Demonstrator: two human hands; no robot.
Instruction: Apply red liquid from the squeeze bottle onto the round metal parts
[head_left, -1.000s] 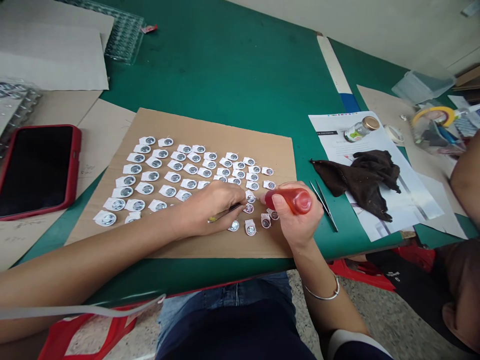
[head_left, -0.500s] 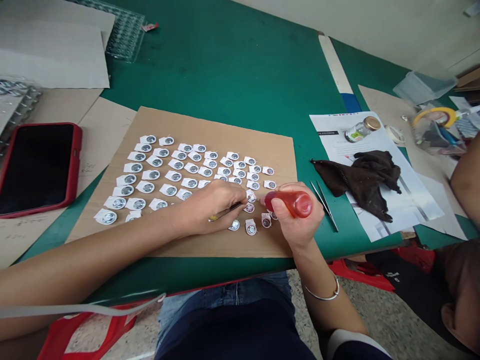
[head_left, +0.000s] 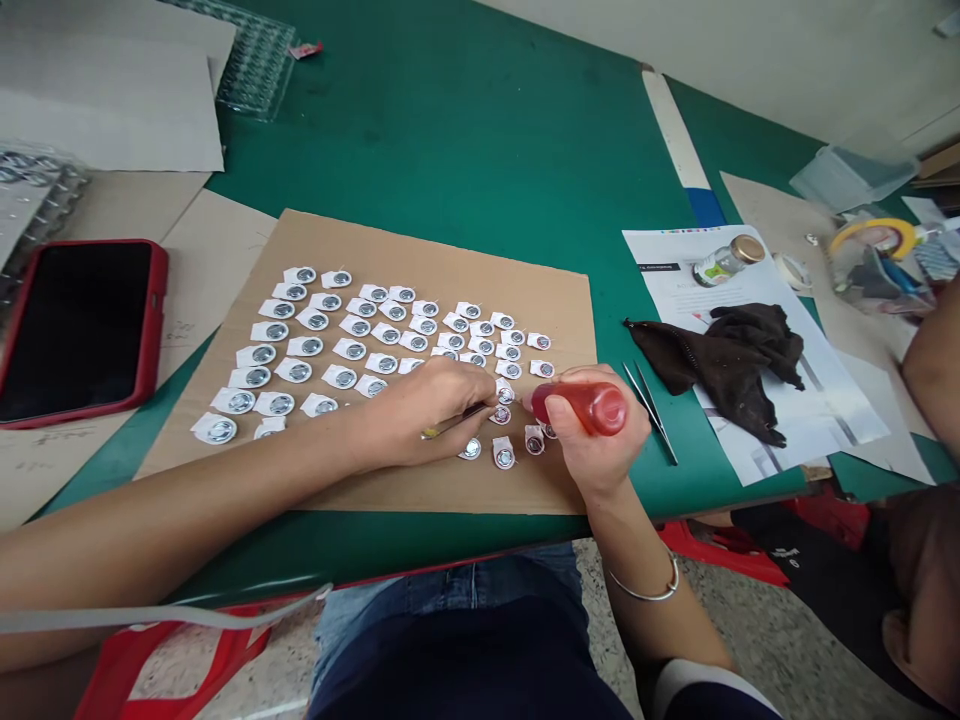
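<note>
- your table is smooth, flat and green, with faint scuffs.
- on it lies a matte brown cardboard sheet, four-sided and straight-edged, under both your hands.
- at your right, a crumpled dark brown cloth with a seam lies partly on a glossy printed sheet.
- at your far left is a black-screened phone in a red case.
- the clear plastic box has see-through walls; nearer you, a clear tub holds blue and dark items, with a yellow tape roll at its top.
- a clear glass jar with a gold lid lies on its side on the printed sheet; its contents are too small to tell.
- your right hand has its fingers wrapped around a translucent red bottle, tilted, its tip near the pieces.
- your left hand has its fingers together, pinching a thin tool.
- slim metal tweezers lie beside the cardboard.
- the small pieces sit on the cardboard in loose rows: shiny silver rings on white tabs.
</note>
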